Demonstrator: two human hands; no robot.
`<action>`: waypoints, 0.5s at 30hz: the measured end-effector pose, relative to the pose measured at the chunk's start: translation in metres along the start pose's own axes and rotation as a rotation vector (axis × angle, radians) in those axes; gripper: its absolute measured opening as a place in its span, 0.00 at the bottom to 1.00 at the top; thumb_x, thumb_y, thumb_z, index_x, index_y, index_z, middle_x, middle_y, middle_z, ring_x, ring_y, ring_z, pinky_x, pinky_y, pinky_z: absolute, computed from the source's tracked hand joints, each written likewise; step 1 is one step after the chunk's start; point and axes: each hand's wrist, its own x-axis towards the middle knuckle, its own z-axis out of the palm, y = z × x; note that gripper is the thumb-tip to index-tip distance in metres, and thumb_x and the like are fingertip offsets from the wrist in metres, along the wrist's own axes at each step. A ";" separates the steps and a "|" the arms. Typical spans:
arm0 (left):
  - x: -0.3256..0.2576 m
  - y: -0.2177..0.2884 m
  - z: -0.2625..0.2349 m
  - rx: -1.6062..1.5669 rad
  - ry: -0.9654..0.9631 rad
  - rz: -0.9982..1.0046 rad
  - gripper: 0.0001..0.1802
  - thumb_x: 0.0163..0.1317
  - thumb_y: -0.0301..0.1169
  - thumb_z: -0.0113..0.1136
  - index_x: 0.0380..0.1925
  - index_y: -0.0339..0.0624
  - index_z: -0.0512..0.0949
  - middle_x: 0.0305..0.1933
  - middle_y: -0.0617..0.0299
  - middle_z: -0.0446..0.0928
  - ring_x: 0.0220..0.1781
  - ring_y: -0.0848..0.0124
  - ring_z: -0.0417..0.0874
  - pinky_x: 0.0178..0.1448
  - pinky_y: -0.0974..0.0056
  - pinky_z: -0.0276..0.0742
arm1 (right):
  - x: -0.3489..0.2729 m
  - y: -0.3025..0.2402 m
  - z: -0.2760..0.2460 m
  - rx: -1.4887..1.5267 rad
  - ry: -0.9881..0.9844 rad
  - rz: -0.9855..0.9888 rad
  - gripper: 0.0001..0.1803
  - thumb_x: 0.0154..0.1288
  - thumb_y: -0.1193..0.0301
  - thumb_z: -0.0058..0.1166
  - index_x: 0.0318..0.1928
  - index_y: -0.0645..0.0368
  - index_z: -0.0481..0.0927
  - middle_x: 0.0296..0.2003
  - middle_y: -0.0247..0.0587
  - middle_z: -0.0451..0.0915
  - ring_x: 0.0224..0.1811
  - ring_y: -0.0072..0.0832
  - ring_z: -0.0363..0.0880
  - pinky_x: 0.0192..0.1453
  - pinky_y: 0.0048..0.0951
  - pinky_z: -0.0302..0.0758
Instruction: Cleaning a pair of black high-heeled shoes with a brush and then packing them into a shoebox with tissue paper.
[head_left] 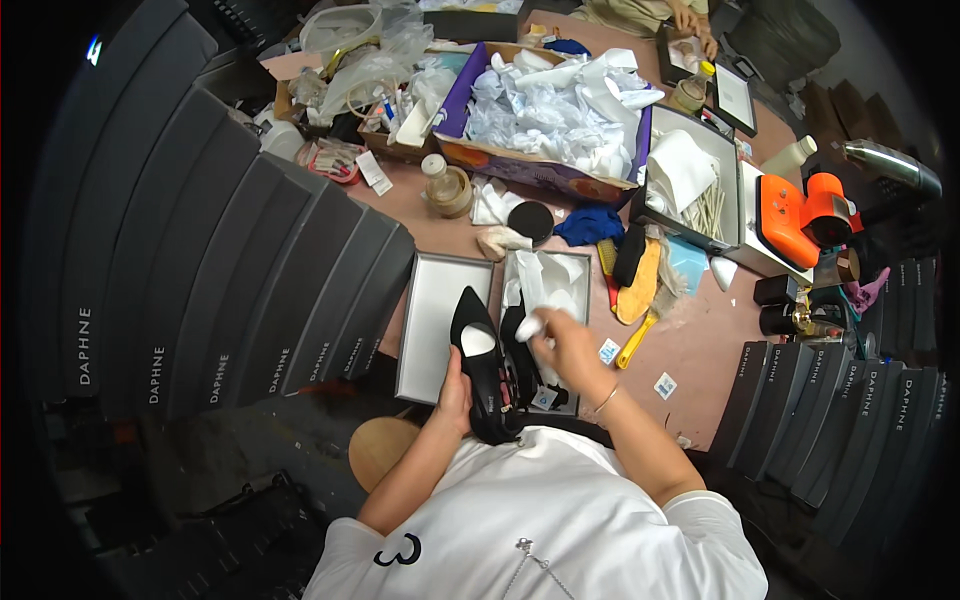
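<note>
While L grip (457, 395) curls partway round the blk shoe (484, 378), just L of R grip (560, 345), the latter, nearly closed, pinches a small white wad (528, 326) nr an open box (584, 300) w/ white paper (530, 268).

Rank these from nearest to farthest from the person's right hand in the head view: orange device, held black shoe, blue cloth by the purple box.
From the right hand:
1. Black shoe: just to its left, held in the left hand.
2. Blue cloth: beyond the hand, by the purple box.
3. Orange device: farther away, off to the right.
</note>
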 end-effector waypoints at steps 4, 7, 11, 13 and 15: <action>-0.002 -0.002 0.009 -0.006 -0.044 -0.084 0.46 0.60 0.73 0.30 0.47 0.40 0.73 0.36 0.56 0.77 0.33 0.64 0.80 0.38 0.56 0.81 | 0.017 0.003 -0.019 -0.212 -0.026 -0.268 0.27 0.51 0.70 0.65 0.54 0.57 0.75 0.43 0.44 0.78 0.43 0.42 0.77 0.44 0.38 0.75; -0.004 -0.003 0.017 0.066 -0.104 -0.079 0.46 0.60 0.74 0.28 0.46 0.41 0.73 0.34 0.57 0.77 0.32 0.67 0.80 0.37 0.60 0.81 | 0.016 -0.024 0.002 -0.281 -0.288 -0.441 0.24 0.53 0.68 0.62 0.53 0.56 0.75 0.42 0.38 0.78 0.43 0.38 0.78 0.45 0.34 0.75; -0.007 -0.004 0.024 0.180 -0.101 -0.054 0.47 0.58 0.75 0.26 0.44 0.41 0.72 0.32 0.60 0.76 0.31 0.69 0.79 0.37 0.62 0.82 | 0.025 -0.024 0.028 -0.522 -0.237 -0.465 0.09 0.58 0.69 0.53 0.38 0.57 0.75 0.30 0.37 0.77 0.34 0.34 0.79 0.35 0.34 0.75; -0.008 -0.007 0.021 0.201 -0.096 -0.073 0.48 0.57 0.76 0.26 0.44 0.40 0.72 0.32 0.60 0.76 0.31 0.69 0.79 0.37 0.61 0.82 | 0.023 -0.012 0.032 -0.543 -0.270 -0.543 0.07 0.59 0.69 0.51 0.36 0.57 0.75 0.28 0.36 0.77 0.32 0.34 0.80 0.33 0.34 0.75; -0.008 -0.008 0.020 0.164 -0.065 -0.059 0.49 0.57 0.77 0.27 0.45 0.40 0.72 0.32 0.60 0.76 0.31 0.69 0.79 0.37 0.61 0.81 | 0.025 -0.009 0.031 -0.480 -0.279 -0.581 0.06 0.57 0.69 0.53 0.35 0.57 0.75 0.27 0.37 0.77 0.30 0.35 0.80 0.32 0.35 0.76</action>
